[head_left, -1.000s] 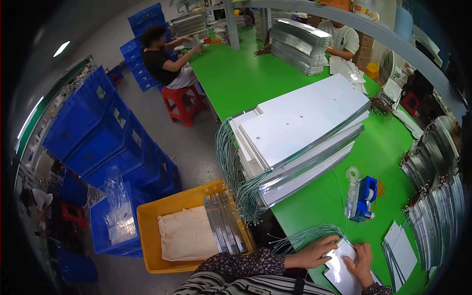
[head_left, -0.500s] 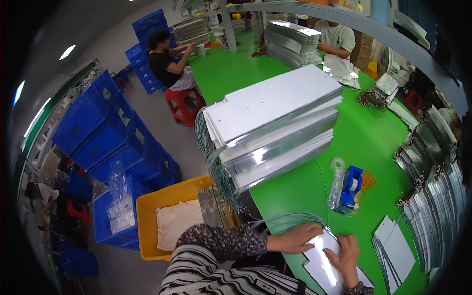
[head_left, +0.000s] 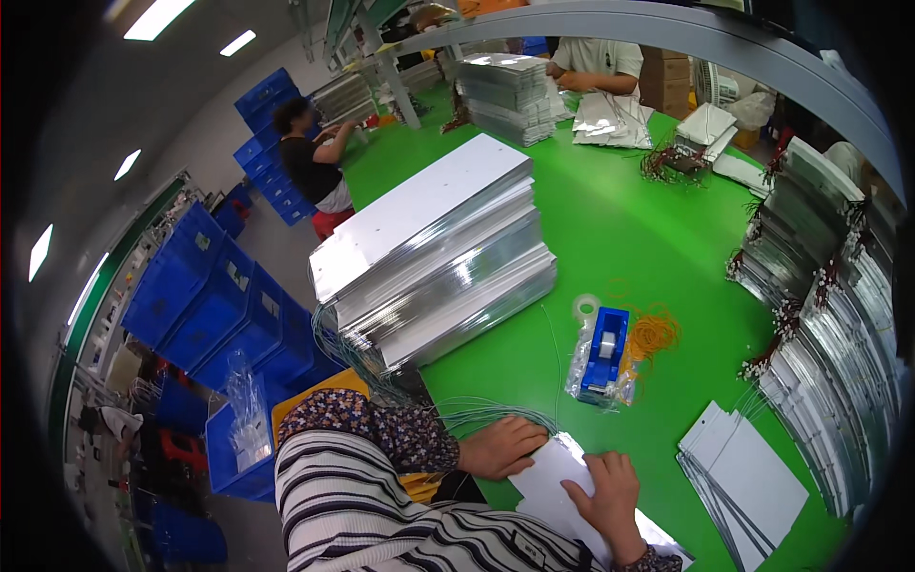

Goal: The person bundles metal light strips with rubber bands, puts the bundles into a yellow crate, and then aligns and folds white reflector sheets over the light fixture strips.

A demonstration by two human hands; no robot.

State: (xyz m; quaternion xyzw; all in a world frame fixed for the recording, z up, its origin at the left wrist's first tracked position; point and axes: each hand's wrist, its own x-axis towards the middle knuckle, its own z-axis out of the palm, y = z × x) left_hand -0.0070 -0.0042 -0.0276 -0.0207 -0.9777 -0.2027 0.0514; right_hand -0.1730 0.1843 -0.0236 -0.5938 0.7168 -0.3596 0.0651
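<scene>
A thin white panel [head_left: 555, 481] with a shiny silver end lies on the green table close to me. Grey-green wires [head_left: 496, 411] run from its far end toward the left. My left hand [head_left: 502, 447] is at the panel's left edge near the wires, fingers bent and closed against it. Across the right part of the panel lies my right hand [head_left: 611, 498], its thumb on the white face and its fingers curled at the right edge. The undersides of both hands are hidden.
A tall stack of white panels [head_left: 438, 214] stands ahead on the table [head_left: 667, 253]. A blue tape dispenser [head_left: 605, 353] sits beside orange rubber bands [head_left: 654, 334]. Loose panels [head_left: 753, 467] and stacked silver panels [head_left: 839, 381] are at right. Blue crates [head_left: 238, 296] stand left; two people work beyond.
The whole view has shifted, so the stack and tape dispenser appear farther left. My left fingers have drawn back from the panel's face toward its left edge. The right hand stays on the panel.
</scene>
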